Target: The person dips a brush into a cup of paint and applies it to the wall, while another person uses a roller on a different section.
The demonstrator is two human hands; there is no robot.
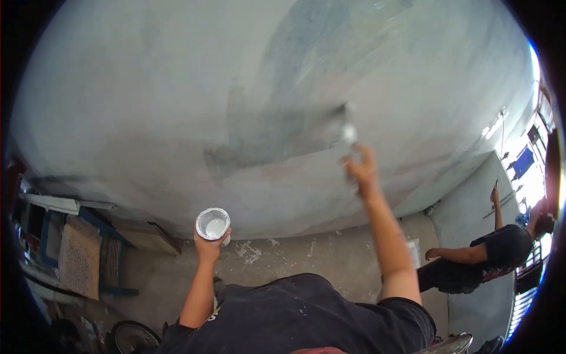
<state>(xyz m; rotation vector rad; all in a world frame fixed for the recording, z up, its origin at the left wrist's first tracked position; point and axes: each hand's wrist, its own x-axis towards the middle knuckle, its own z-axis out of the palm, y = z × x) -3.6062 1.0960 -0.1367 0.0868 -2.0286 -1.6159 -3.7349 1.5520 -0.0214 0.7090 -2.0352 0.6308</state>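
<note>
My left hand (pixel 213 239) is closed around a tub of white paint (pixel 213 224), its open top tilted up toward me. Up at the right, my right hand (pixel 363 171) grips a paintbrush (pixel 349 131) by the handle, blurred by motion. The brush head is against or close over the grey wall (pixel 159 88). A darker, wet-looking patch (pixel 259 138) spreads across the wall to the left of the brush.
At the right, a co-worker (pixel 501 253) in dark clothes raises one arm with a long thin pole (pixel 500 156). Stacked boards and furniture (pixel 79 253) stand at the left, above a wheel (pixel 134 337). White spatters (pixel 249 252) mark the concrete floor.
</note>
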